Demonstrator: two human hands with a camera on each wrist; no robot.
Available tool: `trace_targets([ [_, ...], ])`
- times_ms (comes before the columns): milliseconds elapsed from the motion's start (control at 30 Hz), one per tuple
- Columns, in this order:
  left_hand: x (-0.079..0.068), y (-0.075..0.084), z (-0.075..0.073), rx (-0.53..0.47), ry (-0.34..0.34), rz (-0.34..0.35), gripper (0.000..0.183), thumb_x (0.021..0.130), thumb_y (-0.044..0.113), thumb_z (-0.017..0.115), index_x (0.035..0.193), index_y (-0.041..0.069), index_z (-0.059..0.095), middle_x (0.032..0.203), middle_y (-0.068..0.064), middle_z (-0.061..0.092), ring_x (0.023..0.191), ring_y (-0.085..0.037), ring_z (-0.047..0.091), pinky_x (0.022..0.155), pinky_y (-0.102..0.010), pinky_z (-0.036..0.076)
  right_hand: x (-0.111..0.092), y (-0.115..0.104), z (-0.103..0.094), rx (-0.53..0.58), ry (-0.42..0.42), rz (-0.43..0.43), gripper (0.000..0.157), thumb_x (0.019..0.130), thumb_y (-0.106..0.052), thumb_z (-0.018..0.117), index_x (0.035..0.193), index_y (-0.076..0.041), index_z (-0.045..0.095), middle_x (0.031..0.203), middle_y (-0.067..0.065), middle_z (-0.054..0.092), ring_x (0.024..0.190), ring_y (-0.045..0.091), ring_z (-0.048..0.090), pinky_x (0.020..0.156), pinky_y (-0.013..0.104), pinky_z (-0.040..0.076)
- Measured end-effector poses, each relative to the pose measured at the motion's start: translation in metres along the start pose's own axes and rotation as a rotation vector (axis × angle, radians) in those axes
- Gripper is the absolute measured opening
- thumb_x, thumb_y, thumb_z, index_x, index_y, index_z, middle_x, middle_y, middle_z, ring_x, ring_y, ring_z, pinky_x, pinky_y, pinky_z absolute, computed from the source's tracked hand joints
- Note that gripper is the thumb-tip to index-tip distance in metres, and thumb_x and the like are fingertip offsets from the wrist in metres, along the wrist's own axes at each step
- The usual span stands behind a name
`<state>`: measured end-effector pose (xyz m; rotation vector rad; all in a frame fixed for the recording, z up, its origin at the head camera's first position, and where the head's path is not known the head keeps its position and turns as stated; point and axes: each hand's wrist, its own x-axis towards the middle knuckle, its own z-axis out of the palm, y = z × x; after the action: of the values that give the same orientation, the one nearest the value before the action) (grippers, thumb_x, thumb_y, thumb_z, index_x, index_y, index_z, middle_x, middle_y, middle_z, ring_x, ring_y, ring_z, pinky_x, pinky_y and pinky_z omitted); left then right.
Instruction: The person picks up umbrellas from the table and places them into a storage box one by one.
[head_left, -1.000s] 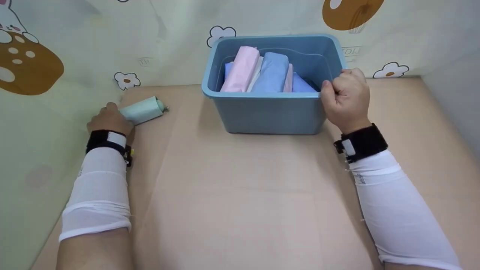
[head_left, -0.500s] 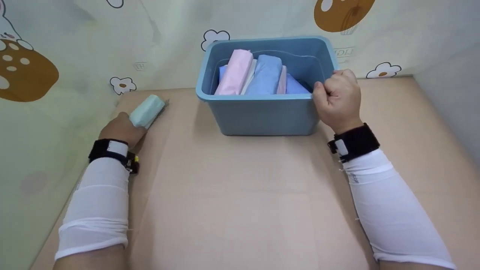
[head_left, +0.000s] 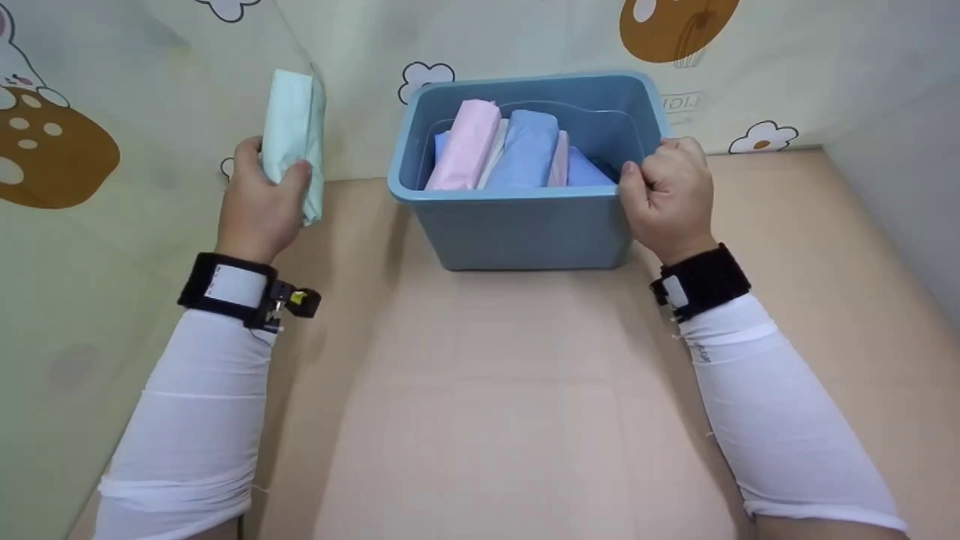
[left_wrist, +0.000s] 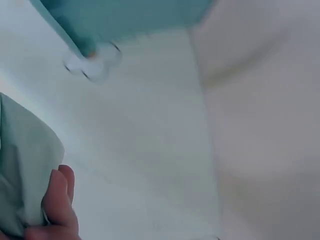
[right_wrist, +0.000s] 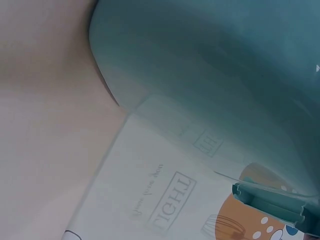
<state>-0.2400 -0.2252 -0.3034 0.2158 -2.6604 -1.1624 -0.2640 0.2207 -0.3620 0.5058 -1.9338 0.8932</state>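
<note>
My left hand [head_left: 259, 199] grips a mint-green folded umbrella [head_left: 289, 124], held upright above the table at the left. In the left wrist view, the fingers curl round the umbrella's [left_wrist: 27, 160] fabric. To the right, a blue plastic bin [head_left: 525, 232] stands on the table. Inside it lie a pink roll [head_left: 465, 146], a blue roll [head_left: 525, 150] and other folded pieces, partly hidden by one another. My right hand [head_left: 671, 195] grips the bin's right rim, thumb over the front corner. The right wrist view shows mostly the bin's side wall [right_wrist: 200, 65].
A pale sheet printed with flowers and brown shapes [head_left: 60, 150] hangs behind and at the left. The beige tabletop [head_left: 487, 375] lies in front of the bin. A grey-white wall [head_left: 900, 165] bounds the right side.
My left hand has lifted the umbrella off the table and turned it upright, higher up. My right hand keeps its grip on the bin's rim. The view has shifted slightly.
</note>
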Motion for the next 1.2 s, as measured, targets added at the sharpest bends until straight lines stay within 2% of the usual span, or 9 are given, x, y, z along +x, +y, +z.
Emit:
trace_targets([
  [167,-0.011,0.054,0.016,-0.117,-0.060,0.056,0.069,0.106,0.044,0.046,0.164,0.016,0.022,0.155,-0.018,0.050,0.127,-0.028,0.059,0.101,-0.047,0.054,0.000,-0.001,0.000,-0.003,-0.006,0.003,0.049,0.092,-0.020,0.055,0.050,-0.001,0.037,0.053,0.010,0.030,0.064,0.039,0.042,0.098,0.047,0.047],
  [300,-0.017,0.098,0.038,-0.147,-0.142,0.109,0.065,0.108,0.038,0.045,0.166,0.021,0.019,0.156,-0.013,0.050,0.123,-0.023,0.061,0.098,-0.042,0.056,-0.001,0.000,-0.002,-0.013,-0.017,0.024,0.048,0.091,-0.020,0.056,0.051,-0.002,0.038,0.053,0.014,0.033,0.068,0.040,0.046,0.100,0.049,0.047],
  [567,-0.023,0.170,0.106,-0.100,-0.329,0.214,0.069,0.110,0.027,0.041,0.170,0.019,0.007,0.156,-0.011,0.049,0.117,-0.017,0.063,0.092,-0.032,0.058,-0.001,0.000,-0.004,-0.009,-0.027,0.049,0.048,0.092,-0.021,0.056,0.051,-0.002,0.040,0.054,0.016,0.035,0.076,0.042,0.050,0.099,0.049,0.046],
  [667,-0.027,0.184,0.135,0.013,-0.367,0.244,0.067,0.110,0.028,0.039,0.170,0.022,0.010,0.154,-0.014,0.050,0.118,-0.018,0.060,0.094,-0.034,0.057,0.000,0.000,-0.002,-0.004,-0.021,0.030,0.049,0.092,-0.022,0.056,0.051,-0.002,0.040,0.053,0.015,0.034,0.072,0.041,0.049,0.098,0.049,0.046],
  [800,-0.033,0.194,0.163,0.179,-0.347,0.308,0.058,0.111,0.028,0.037,0.168,0.028,0.025,0.151,-0.015,0.052,0.108,-0.020,0.060,0.087,-0.034,0.055,0.001,0.000,0.001,0.005,-0.007,0.002,0.049,0.092,-0.022,0.056,0.051,-0.002,0.039,0.052,0.015,0.034,0.067,0.040,0.047,0.096,0.049,0.047],
  [900,-0.037,0.202,0.176,0.272,-0.339,0.351,0.049,0.112,0.025,0.034,0.160,0.029,0.044,0.146,-0.014,0.055,0.095,-0.021,0.058,0.076,-0.033,0.053,0.002,0.000,0.002,0.015,0.010,-0.009,0.049,0.092,-0.022,0.056,0.051,-0.002,0.038,0.052,0.015,0.035,0.063,0.038,0.044,0.092,0.048,0.047],
  [1033,-0.043,0.211,0.190,0.347,-0.338,0.335,0.047,0.112,0.024,0.032,0.151,0.030,0.056,0.143,-0.012,0.056,0.087,-0.021,0.060,0.070,-0.032,0.053,0.002,0.000,0.000,0.016,0.010,-0.016,0.049,0.092,-0.021,0.056,0.051,-0.001,0.039,0.052,0.015,0.035,0.063,0.039,0.045,0.084,0.048,0.044],
  [1133,-0.045,0.217,0.197,0.398,-0.331,0.335,0.044,0.114,0.031,0.035,0.151,0.030,0.058,0.145,-0.010,0.058,0.098,-0.023,0.065,0.077,-0.035,0.057,0.002,0.001,-0.001,0.010,0.006,-0.016,0.049,0.093,-0.021,0.055,0.051,0.000,0.040,0.052,0.015,0.035,0.067,0.040,0.047,0.081,0.049,0.042],
  [1200,-0.046,0.218,0.200,0.449,-0.348,0.382,0.044,0.114,0.036,0.034,0.146,0.025,0.063,0.139,-0.008,0.063,0.109,-0.024,0.063,0.083,-0.038,0.058,0.002,0.001,0.000,0.015,0.010,-0.013,0.049,0.093,-0.021,0.056,0.051,0.000,0.041,0.052,0.015,0.036,0.067,0.041,0.047,0.082,0.049,0.043],
])
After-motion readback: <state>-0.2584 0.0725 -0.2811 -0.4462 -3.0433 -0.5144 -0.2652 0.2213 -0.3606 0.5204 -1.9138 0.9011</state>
